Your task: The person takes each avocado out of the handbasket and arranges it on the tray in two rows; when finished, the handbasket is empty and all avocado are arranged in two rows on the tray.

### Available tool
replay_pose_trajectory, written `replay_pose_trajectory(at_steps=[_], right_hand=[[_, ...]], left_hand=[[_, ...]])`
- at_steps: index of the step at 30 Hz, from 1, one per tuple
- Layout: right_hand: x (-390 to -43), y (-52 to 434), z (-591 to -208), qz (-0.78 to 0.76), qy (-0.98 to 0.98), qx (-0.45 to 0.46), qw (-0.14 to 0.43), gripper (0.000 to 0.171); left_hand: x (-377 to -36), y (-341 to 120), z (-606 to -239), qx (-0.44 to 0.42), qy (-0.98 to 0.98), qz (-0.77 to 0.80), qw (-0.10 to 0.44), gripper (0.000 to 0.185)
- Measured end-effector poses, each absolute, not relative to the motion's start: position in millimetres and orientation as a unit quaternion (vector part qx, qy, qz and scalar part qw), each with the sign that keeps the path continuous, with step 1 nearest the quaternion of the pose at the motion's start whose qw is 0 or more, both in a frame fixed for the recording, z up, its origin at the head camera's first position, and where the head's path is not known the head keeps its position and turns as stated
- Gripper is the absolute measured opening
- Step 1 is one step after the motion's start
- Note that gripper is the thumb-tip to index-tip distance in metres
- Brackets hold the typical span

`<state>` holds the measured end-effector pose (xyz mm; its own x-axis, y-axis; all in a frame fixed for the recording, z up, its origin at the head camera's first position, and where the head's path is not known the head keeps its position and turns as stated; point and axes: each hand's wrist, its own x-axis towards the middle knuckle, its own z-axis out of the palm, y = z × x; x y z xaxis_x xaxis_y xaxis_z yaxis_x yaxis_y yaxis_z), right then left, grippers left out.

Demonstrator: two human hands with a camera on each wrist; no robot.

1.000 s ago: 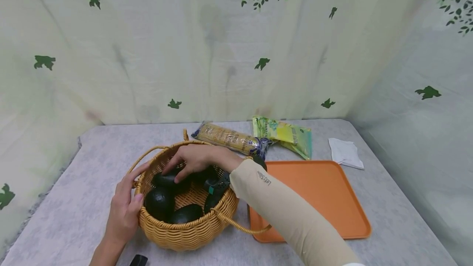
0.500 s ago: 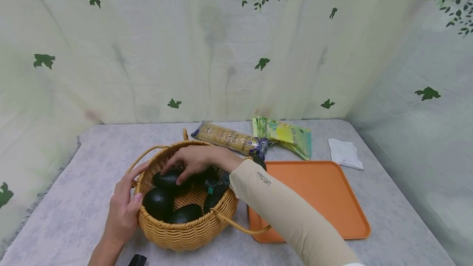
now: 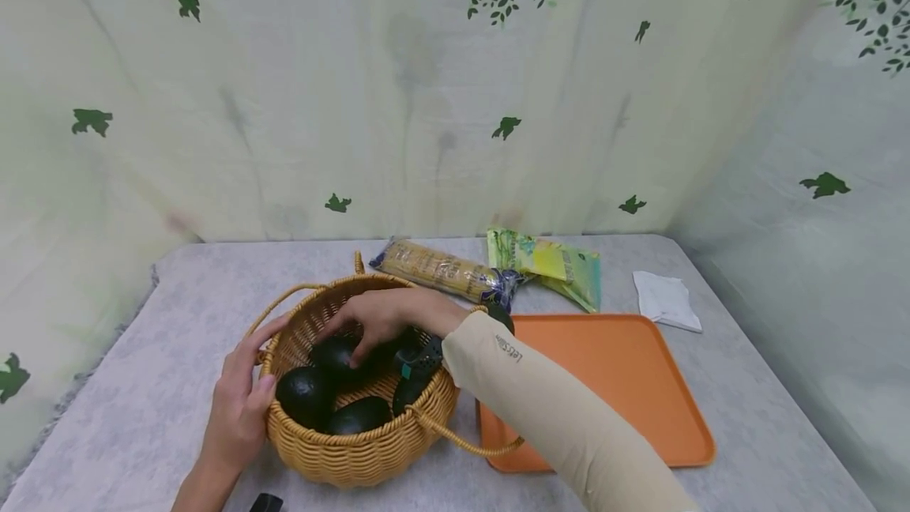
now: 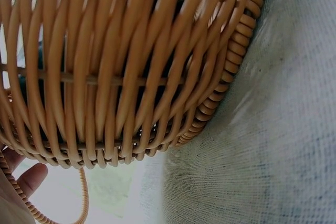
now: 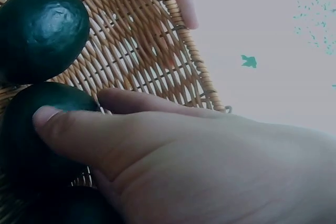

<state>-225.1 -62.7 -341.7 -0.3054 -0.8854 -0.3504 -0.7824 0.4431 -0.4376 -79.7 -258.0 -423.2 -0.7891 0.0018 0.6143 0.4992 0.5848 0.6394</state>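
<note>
A grey cloth-covered tabletop (image 3: 142, 417) stood inside leaf-printed curtains (image 3: 426, 101). The wicker basket (image 3: 355, 449) sat near the front edge, just beside an orange tray (image 3: 626, 385); open cloth lay to its left. The left hand (image 3: 238, 409) gripped the basket's rim. The right hand (image 3: 387, 314) curled round a dark avocado (image 3: 334, 354) inside. The right wrist view alone showed the thumb (image 5: 68, 129) pressing it.
</note>
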Motion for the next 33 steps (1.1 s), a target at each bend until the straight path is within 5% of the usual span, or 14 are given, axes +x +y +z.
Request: replay_pose_trajectory(at_steps=[14,33], right_hand=[[-218.6,-65.2,-345.9,-0.081,0.803,-0.514,0.292,0.079],[-216.4,-63.5,-341.9,-0.066,0.811,-0.513,0.273,0.067]], left_hand=[[-77.2,-259.8,-425.2,-0.157,-0.843,-0.422,0.295,0.059],[-77.2,-257.2,-423.1,-0.174,-0.834,-0.42,0.314,0.059]])
